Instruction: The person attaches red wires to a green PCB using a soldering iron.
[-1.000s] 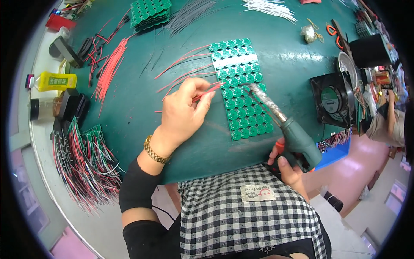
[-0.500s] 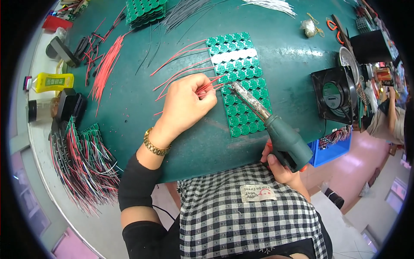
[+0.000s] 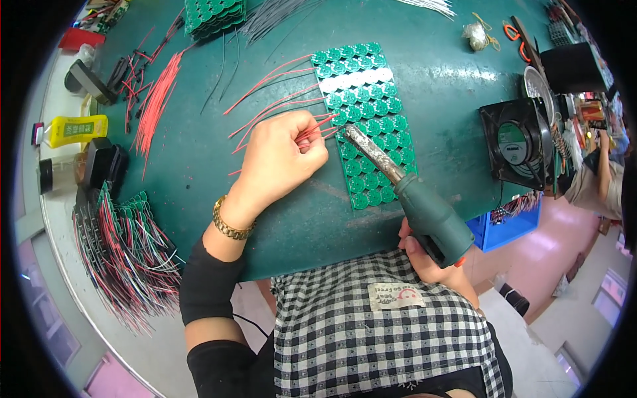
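Pinched in my left hand point(image 3: 284, 156) is a small bunch of red wires point(image 3: 312, 134), whose ends reach the left edge of a green circuit board panel point(image 3: 375, 142). The panel is made of rows of round boards, with one whitish row toward its far end. Several red wires point(image 3: 265, 86) run off its left edge onto the table. My right hand point(image 3: 428, 262) is wrapped round the handle of a dark green soldering gun point(image 3: 434, 219). Its metal barrel slants up to the left, the tip close to the wire ends at the panel's edge; whether it touches is too small to tell.
Loose red wires point(image 3: 158, 99) and stacked green panels point(image 3: 213, 18) lie at the far left. Wired boards point(image 3: 126, 259) heap at the near left by a yellow bottle point(image 3: 76, 129). A black fan point(image 3: 516, 144) stands right, above a blue bin point(image 3: 507, 229).
The soldering gun has shifted slightly left, its tip now nearer the panel's left edge. My left hand keeps its pinch on the red wires. The whole view has moved a little.
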The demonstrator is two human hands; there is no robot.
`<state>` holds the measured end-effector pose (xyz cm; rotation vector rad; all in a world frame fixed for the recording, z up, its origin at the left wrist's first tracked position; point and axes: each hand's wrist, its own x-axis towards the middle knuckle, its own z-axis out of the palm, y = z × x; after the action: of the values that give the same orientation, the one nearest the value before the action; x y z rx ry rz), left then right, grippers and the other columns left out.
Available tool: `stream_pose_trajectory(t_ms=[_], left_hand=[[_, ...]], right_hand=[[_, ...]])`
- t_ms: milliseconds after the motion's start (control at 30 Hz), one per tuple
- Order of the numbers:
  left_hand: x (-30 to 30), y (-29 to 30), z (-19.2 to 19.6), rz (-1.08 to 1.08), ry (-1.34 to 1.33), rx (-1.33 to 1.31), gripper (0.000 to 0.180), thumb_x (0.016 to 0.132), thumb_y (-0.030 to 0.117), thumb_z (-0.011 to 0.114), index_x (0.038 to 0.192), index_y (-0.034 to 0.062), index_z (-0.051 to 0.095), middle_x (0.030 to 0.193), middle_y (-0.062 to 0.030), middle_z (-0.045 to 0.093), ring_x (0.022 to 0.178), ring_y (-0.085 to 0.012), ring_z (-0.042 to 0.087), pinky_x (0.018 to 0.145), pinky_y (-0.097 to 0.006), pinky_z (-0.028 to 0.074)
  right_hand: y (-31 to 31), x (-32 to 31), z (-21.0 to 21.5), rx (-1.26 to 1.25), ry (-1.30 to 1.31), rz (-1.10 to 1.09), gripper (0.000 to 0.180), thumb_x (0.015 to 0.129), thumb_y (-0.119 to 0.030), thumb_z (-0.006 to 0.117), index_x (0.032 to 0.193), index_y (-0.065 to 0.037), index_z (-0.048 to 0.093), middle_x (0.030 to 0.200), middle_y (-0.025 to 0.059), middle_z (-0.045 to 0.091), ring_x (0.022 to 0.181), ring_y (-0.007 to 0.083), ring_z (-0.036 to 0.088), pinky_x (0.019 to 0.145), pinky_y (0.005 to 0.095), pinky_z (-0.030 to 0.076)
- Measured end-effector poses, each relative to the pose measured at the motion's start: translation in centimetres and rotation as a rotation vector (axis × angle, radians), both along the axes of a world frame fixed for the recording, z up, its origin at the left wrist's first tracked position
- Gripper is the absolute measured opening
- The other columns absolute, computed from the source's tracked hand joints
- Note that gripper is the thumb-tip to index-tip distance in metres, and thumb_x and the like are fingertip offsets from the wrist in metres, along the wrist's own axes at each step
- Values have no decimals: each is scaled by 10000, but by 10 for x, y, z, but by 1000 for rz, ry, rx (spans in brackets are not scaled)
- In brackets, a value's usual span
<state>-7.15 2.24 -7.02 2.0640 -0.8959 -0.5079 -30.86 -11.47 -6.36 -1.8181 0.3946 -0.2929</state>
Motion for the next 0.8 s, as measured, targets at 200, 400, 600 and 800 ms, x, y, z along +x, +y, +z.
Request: stream_pose_trajectory(t_ms=[200, 400, 600, 800], left_hand=[[-2, 0, 0, 6, -35, 8, 95, 727, 61, 605, 690, 5, 537, 613, -22, 538, 566, -62, 473, 529, -231, 402], [-2, 2, 2, -8, -58, -6, 100, 727, 70, 610, 695, 7, 539, 614, -29, 539, 564, -70, 475, 528, -240, 406], [0, 1, 0, -10, -41, 16, 104, 727, 74, 613, 697, 6, 540, 613, -23, 534, 566, -69, 466, 529, -239, 404], [0, 2, 0, -6, -55, 5, 108, 691, 105, 612, 681, 11, 559, 625, -105, 581, 562, -201, 582, 552, -316, 462]], right_hand=[[-1, -10, -9, -34, 42, 25, 169, 617, 0, 631, 775, -57, 615, 711, 78, 597, 582, 284, 581, 577, 317, 489], [-2, -25, -9, 156, 55, 57, 468, 805, -191, 611, 1208, -3, 466, 861, 98, 573, 669, 161, 570, 604, 280, 472], [1, -23, -3, 411, 3, -125, 525, 795, -242, 623, 1229, 6, 464, 854, 113, 571, 694, 187, 570, 619, 289, 472], [9, -33, -10, 488, -57, -158, 522, 786, -205, 631, 1224, 23, 460, 855, 150, 575, 677, 196, 572, 617, 298, 491]])
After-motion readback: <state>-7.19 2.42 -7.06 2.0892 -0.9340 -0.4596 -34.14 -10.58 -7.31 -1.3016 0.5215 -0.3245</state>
